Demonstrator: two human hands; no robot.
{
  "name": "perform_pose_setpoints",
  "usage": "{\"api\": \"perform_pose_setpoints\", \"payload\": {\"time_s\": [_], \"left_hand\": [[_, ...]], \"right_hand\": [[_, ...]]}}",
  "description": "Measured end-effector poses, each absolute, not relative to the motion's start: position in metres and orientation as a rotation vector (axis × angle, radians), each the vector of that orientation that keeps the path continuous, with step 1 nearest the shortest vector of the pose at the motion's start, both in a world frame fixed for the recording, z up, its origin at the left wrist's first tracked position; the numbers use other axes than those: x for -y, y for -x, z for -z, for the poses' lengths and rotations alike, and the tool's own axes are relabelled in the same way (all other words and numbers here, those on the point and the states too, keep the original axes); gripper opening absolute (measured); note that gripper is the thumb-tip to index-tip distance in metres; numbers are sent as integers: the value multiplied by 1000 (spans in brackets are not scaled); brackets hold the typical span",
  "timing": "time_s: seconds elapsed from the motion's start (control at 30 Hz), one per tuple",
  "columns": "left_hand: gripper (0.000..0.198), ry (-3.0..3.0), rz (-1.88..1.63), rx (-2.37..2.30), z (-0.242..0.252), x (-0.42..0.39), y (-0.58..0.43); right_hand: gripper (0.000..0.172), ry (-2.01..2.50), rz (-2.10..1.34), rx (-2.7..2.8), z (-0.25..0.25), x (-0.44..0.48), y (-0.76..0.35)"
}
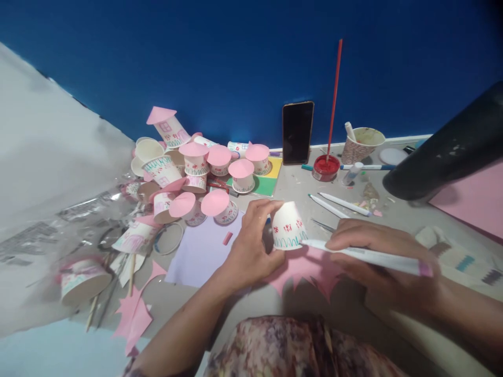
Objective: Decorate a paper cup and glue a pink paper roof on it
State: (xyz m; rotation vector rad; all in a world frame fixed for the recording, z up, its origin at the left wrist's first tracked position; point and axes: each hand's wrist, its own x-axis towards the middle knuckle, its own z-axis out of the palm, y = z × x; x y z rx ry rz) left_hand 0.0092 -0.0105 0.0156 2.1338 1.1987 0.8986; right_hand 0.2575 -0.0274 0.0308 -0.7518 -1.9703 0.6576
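Upside down between the fingers and thumb of my left hand (pixel 257 243) is a white paper cup (pixel 286 222). Red flowers run around its side, and green-blue zigzag strokes line the edge nearest me. My right hand (pixel 365 248) grips a white marker (pixel 377 257) with a pink-purple end. The marker's tip meets the cup close to its lower edge, beside the green strokes. Under the cup and both hands lies a pink paper sheet (pixel 294 275) with a jagged cut edge, partly covered by them.
Several decorated cups with pink paper tops (pixel 241 170) crowd the left. A phone (pixel 297 133) leans on the blue wall. A red pot (pixel 326 168) holds a red stick. Loose markers (pixel 343 203) lie past my right hand; a black cylinder (pixel 448 141) slants at the right.
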Motion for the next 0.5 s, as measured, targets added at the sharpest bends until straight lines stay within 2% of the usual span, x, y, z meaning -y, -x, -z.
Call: {"api": "perform_pose_setpoints", "payload": {"time_s": [0.2, 0.5], "left_hand": [[75, -2153, -938, -1176, -13, 9, -9], [77, -2128, -960, -1160, -14, 10, -10]], "right_hand": [[7, 874, -661, 1925, -27, 25, -264], [10, 766, -629, 2010, -32, 24, -255]]}}
